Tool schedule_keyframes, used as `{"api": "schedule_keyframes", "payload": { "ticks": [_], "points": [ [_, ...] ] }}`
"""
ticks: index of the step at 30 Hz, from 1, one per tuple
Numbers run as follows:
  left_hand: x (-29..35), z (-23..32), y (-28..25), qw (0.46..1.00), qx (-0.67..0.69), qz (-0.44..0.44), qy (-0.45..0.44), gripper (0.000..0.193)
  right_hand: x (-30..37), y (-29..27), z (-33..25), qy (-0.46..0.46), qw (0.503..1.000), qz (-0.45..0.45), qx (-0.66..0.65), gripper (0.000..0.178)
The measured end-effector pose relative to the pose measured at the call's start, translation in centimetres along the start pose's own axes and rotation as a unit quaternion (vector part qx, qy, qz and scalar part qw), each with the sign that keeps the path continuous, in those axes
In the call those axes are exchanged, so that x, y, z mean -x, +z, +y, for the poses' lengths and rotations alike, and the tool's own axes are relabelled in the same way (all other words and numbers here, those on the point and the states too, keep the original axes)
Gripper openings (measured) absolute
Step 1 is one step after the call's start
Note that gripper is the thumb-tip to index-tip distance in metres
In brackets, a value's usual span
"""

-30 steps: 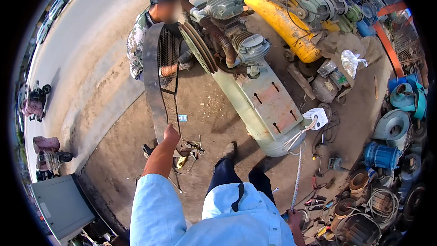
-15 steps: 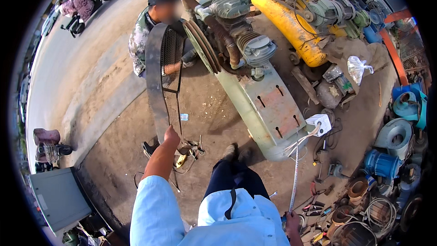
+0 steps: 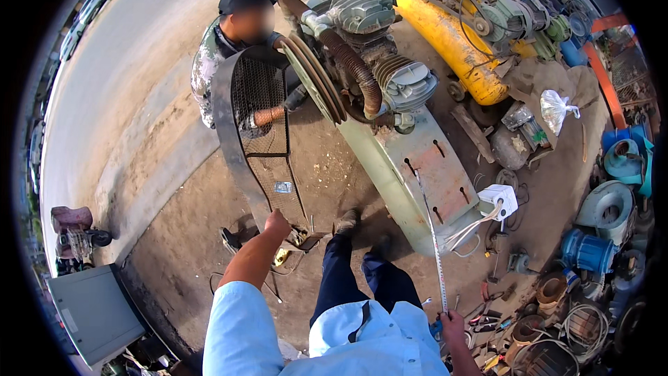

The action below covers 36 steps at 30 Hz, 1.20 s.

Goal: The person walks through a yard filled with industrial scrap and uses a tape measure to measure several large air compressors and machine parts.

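The left hand [image 3: 277, 224] grips the lower end of the mesh belt guard [image 3: 236, 157]; the right hand [image 3: 452, 324] clasps a tape measure [image 3: 437, 264] (extended over the compressor tank [image 3: 390, 174]).

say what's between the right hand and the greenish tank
In the head view, an extended measuring tape stretches from the right hand to over the greenish tank.

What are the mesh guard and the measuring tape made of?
Mesh guard: probably metal with a dark, dull finish, as its thin, wire-like openwork suggests. Measuring tape: likely thin coated steel, pale and finely marked, since it runs nearly straight; plastic can't be ruled out.
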<state>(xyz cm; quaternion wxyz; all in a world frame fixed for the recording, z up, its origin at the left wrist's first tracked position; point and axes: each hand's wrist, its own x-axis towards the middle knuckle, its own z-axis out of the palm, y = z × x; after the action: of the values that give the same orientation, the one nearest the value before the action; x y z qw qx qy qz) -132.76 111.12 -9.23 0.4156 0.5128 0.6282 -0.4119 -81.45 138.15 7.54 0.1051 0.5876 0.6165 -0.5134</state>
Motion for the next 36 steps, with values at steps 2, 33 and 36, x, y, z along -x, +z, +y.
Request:
{"api": "schedule_keyframes", "payload": {
  "ticks": [2,33,36],
  "points": [
    [0.3,1.2,0.2,1.0,0.01,0.011,0.002,0.034,-0.9,2.9,-7.0,-0.051,0.997,-0.065,0.001,0.018],
    [-4.9,7.7,12.7,0.799,0.534,0.157,-0.229,0.039,-10.0,41.7,-47.9,-0.273,0.832,-0.467,-0.124,0.02],
    [-4.6,7.3,11.0,0.741,0.605,0.164,-0.241,0.048,-11.2,41.7,-47.5,-0.262,0.834,-0.465,-0.141,0.02]
  ]
}}
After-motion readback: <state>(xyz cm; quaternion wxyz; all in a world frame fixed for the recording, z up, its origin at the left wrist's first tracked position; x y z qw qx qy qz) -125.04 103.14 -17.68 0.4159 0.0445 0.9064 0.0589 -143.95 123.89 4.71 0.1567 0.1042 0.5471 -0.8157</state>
